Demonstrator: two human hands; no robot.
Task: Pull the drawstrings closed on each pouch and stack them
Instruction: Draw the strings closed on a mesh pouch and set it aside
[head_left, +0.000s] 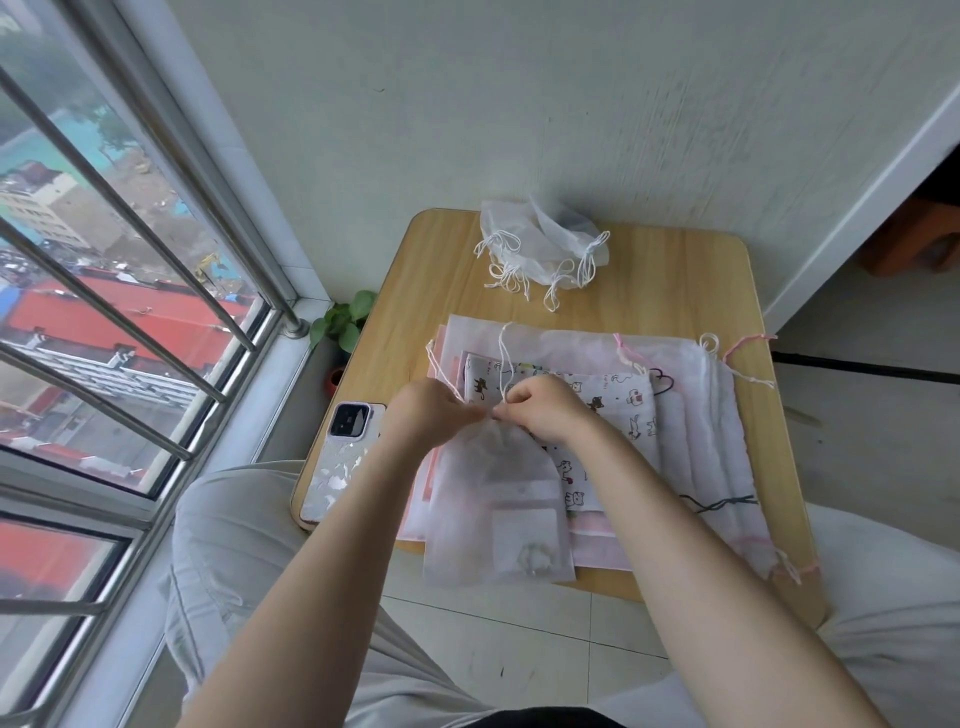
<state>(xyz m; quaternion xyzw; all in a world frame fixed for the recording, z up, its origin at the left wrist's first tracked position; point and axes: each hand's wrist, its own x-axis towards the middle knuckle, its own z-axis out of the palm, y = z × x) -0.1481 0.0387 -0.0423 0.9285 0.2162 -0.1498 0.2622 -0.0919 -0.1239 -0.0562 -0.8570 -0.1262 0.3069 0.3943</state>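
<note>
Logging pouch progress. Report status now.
Left hand and right hand pinching white drawstrings. Sheer white fabric pouch gathered at neck. Nothing in the way.

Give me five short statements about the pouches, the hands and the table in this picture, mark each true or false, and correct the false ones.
1. Both hands pinch the gathered neck of the translucent white drawstring pouch. True: the left hand and the right hand meet at its top.
2. The phone in the pale patterned case lies to the right of the pouches. False: it lies at the left edge of the light wooden table.
3. A heap of small white mesh pouches with white cords sits at the far side of the table. True.
4. The white fabric pouch printed with cartoon animals lies on top of the held pouch. False: it lies under it, in the flat pile.
5. The held pouch is empty. False: a small pale ring-shaped item shows through it.
</note>
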